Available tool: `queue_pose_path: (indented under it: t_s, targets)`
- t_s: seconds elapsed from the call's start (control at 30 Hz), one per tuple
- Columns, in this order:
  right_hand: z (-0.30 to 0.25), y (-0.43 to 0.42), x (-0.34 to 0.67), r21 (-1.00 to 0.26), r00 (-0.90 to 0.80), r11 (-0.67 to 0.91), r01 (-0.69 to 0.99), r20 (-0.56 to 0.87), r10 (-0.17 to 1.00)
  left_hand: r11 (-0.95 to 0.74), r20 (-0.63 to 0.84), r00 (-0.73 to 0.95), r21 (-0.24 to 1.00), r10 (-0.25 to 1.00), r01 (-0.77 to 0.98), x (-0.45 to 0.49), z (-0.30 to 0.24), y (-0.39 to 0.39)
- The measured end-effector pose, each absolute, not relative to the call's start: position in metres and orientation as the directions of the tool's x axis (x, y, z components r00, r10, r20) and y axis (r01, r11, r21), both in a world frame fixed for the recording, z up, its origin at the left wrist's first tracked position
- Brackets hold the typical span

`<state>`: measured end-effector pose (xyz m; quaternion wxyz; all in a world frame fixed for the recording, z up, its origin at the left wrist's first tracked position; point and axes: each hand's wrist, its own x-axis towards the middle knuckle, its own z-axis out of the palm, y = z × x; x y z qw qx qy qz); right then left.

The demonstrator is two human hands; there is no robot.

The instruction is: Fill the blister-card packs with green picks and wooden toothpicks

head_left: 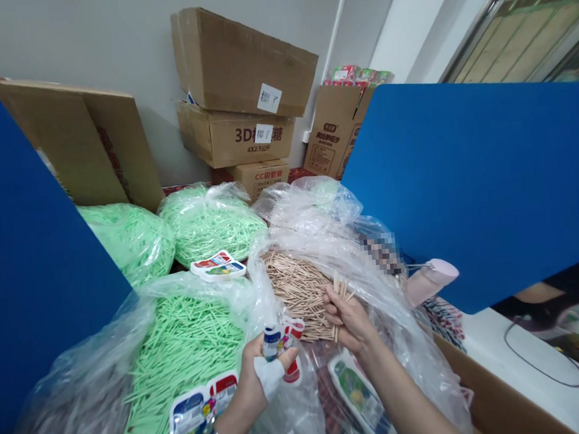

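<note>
Wooden sticks lie heaped in a clear plastic bag at the centre of the view, at about twelve o'clock from the hands, and that slack bag is the largest hazard: its loose film could sag over the heap or snag the fingers as they pull out, dragging sticks over the edge. At nine o'clock from it, the open bag of green sticks sits just beside, so any wooden stick that slips could fall in among the green ones and be hard to find. Two more bags of green sticks rest at eleven o'clock, well apart and less at risk. The right hand is closed on a small bunch of wooden sticks fanned unevenly upward; held so loosely splayed, one or two could drop or be miscounted. The left hand, one fingertip wrapped in white, pinches a small printed packet between thumb and fingers, and the thin packet could bend or slide from so narrow a grip. More printed packets lie at seven o'clock, touching the green heap.
</note>
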<state>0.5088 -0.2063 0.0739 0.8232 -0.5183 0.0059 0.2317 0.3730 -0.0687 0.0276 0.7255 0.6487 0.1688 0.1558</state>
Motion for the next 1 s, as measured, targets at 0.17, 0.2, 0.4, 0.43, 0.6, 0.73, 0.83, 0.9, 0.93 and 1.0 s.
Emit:
queue_pose_path:
  t_s: [0.17, 0.2, 0.4, 0.43, 0.6, 0.73, 0.83, 0.9, 0.93, 1.0]
  targets:
    - [0.07, -0.21, 0.517, -0.792, 0.894, 0.444, -0.418, -0.272, 0.356, 0.123, -0.051, 0.903, 0.992, 0.426, -0.002, 0.373, 0.027, -0.071]
    - [0.068, -0.209, 0.518, -0.776, 0.888, 0.455, -0.436, -0.29, 0.356, 0.12, -0.048, 0.906, 0.993, 0.42, -0.003, 0.373, 0.026, -0.071]
    - [0.068, -0.202, 0.515, -0.768, 0.863, 0.433, -0.472, -0.303, 0.403, 0.106, -0.033, 0.913, 0.994, 0.406, -0.011, 0.372, 0.028, -0.073]
    - [0.071, -0.201, 0.514, -0.771, 0.867, 0.437, -0.464, -0.294, 0.402, 0.107, -0.033, 0.914, 0.994, 0.405, -0.011, 0.372, 0.029, -0.074]
    - [0.096, -0.194, 0.503, -0.805, 0.897, 0.44, -0.399, -0.243, 0.368, 0.091, -0.032, 0.914, 0.996, 0.405, -0.005, 0.368, 0.032, -0.078]
    - [0.119, -0.187, 0.491, -0.868, 0.932, 0.421, -0.264, -0.117, 0.343, 0.041, -0.002, 0.927, 0.999, 0.376, -0.014, 0.366, 0.03, -0.08]
    - [0.132, -0.181, 0.48, -0.876, 0.949, 0.451, -0.173, -0.025, 0.315, -0.038, 0.035, 0.928, 0.999, 0.37, -0.023, 0.365, 0.031, -0.08]
    - [0.137, -0.176, 0.473, -0.876, 0.956, 0.466, -0.124, 0.019, 0.291, -0.084, 0.059, 0.929, 0.996, 0.366, -0.031, 0.364, 0.033, -0.08]
    - [0.139, -0.174, 0.469, -0.874, 0.959, 0.475, -0.102, 0.041, 0.281, -0.106, 0.073, 0.93, 0.994, 0.361, -0.037, 0.364, 0.034, -0.08]
    - [0.139, -0.169, 0.462, -0.869, 0.961, 0.492, -0.055, 0.089, 0.264, -0.166, 0.113, 0.928, 0.985, 0.356, -0.056, 0.364, 0.036, -0.08]
